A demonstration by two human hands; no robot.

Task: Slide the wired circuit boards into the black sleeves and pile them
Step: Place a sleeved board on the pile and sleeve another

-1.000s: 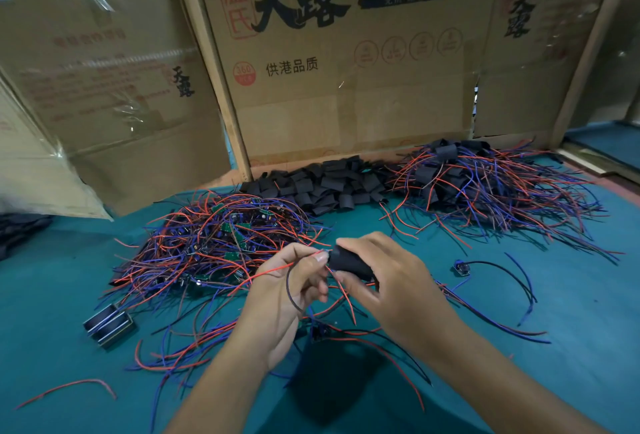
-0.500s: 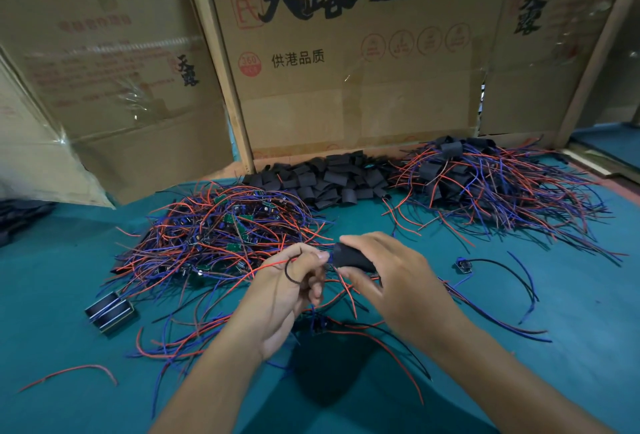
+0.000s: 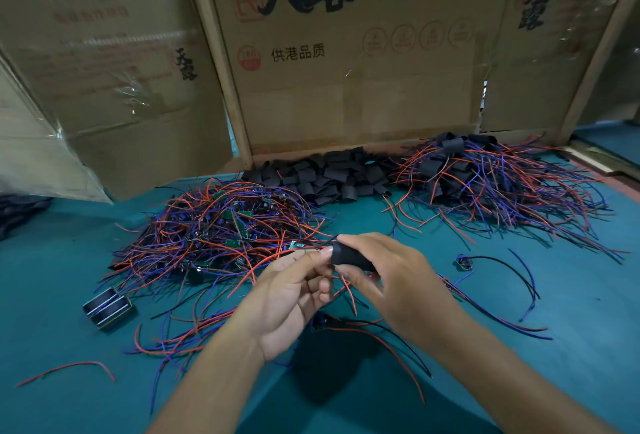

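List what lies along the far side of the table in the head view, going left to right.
Heap of unsleeved wired boards → pile of empty black sleeves → heap of sleeved boards with red and blue wires.

Compared with one second ago, both hands are raised slightly further from the counter [image 3: 571, 312]. The black sleeve [image 3: 349, 257] held in the right hand [image 3: 398, 281] is brought closer to the left hand [image 3: 291, 298]. The black wire loop formerly visible beside the left thumb is no longer displayed. The sleeve mouth is now positioned against the left fingers [image 3: 322, 253].
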